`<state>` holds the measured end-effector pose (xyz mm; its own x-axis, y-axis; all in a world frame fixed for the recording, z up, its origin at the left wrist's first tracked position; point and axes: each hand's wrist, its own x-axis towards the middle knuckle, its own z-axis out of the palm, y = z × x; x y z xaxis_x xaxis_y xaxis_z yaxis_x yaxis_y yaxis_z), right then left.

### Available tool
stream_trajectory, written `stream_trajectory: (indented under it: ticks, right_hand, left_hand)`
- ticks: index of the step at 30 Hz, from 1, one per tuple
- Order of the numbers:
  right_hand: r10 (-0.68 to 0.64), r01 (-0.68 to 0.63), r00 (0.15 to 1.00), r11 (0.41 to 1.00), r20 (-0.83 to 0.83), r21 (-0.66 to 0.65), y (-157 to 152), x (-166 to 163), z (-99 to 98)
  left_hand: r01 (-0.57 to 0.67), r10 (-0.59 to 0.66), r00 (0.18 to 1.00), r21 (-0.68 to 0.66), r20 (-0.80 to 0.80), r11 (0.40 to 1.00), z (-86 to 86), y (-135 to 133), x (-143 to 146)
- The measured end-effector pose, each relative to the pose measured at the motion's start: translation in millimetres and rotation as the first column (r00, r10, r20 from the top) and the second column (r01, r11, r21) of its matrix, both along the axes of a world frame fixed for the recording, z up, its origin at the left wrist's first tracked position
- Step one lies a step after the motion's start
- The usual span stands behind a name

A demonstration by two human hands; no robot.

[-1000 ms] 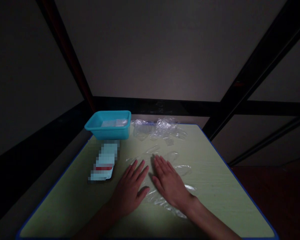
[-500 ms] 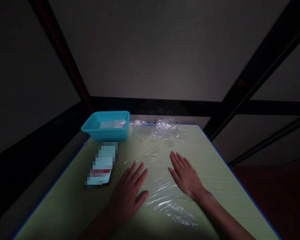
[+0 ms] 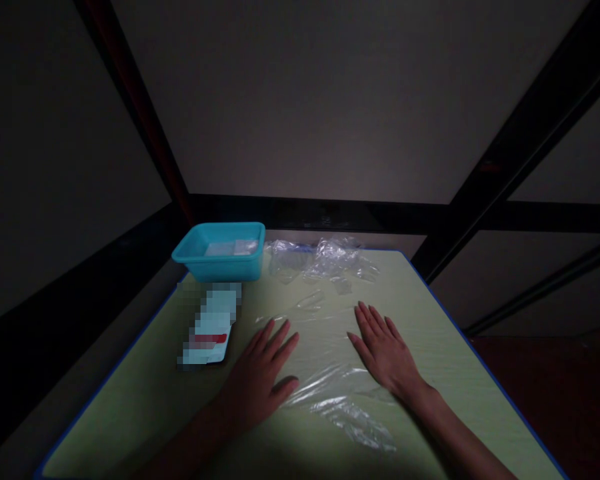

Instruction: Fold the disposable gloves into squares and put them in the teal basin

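Visibility in the head view is poor: the light is dim and the edges of the film (image 3: 330, 385) cannot be traced. A flat pack (image 3: 209, 327) left of it is blurred out, and both forearms are cut off at the lower edge.

Count: two hands, one film, one bin, one heap, one pack.

The left hand (image 3: 260, 377) and right hand (image 3: 385, 350) lie palm down, fingers spread wide, gripping nothing. Both press the film, which lies flat at the middle of the table (image 3: 145, 393).

The bin (image 3: 220, 261) at the far left corner holds something pale and flat, kind unclear. The heap (image 3: 325, 257) of crumpled clear plastic sits just beside it.
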<state>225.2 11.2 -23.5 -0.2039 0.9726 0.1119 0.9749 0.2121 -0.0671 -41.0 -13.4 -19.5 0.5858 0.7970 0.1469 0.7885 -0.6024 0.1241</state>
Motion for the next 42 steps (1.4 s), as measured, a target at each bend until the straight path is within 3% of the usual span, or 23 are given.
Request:
stream_trajectory:
  ticks: [5,8,11,15,18,20,24,36,42]
  right_hand:
    - [-0.004,0.004,1.0,1.0,0.003,0.006,-0.5,2.6,-1.0]
    - [-0.005,0.005,1.0,1.0,0.001,0.023,-0.4,2.3,-2.2]
    - [-0.007,0.006,1.0,1.0,0.017,0.013,-0.6,2.0,-2.0]
    - [0.006,-0.006,0.999,1.0,0.054,0.005,-0.5,3.8,-1.7]
    - [0.026,-0.027,0.996,1.0,0.086,0.016,0.5,6.6,-4.9]
    - [0.042,-0.045,0.995,0.998,0.091,0.031,1.2,8.1,-7.9]
    - [0.043,-0.047,0.998,0.996,0.053,0.079,1.1,7.9,-10.1]
    - [-0.002,0.0,1.0,0.998,0.027,0.07,-0.5,6.4,-9.3]
    - [-0.003,0.003,1.0,0.997,0.009,0.075,-1.6,6.7,-7.5]
  left_hand:
    - [-0.053,0.053,0.999,0.051,-0.01,0.997,-8.5,-1.7,-19.0]
    - [-0.073,0.074,0.997,0.086,-0.007,0.994,-4.8,-2.1,-14.3]
    - [-0.045,0.046,0.999,0.071,-0.005,0.996,12.2,2.0,17.6]
    - [0.076,-0.076,0.996,0.002,0.052,0.997,30.2,13.9,85.0]
    - [0.117,-0.113,0.99,-0.05,0.08,0.992,24.4,21.8,122.6]
    - [0.118,-0.112,0.989,-0.058,0.092,0.991,15.3,24.1,131.6]
    - [0.089,-0.087,0.993,-0.027,0.074,0.996,2.4,22.0,115.0]
    - [-0.084,0.083,0.996,0.027,0.009,0.996,-4.2,21.8,17.3]
    - [-0.129,0.129,0.991,-0.002,-0.02,0.992,-6.1,27.2,-3.0]
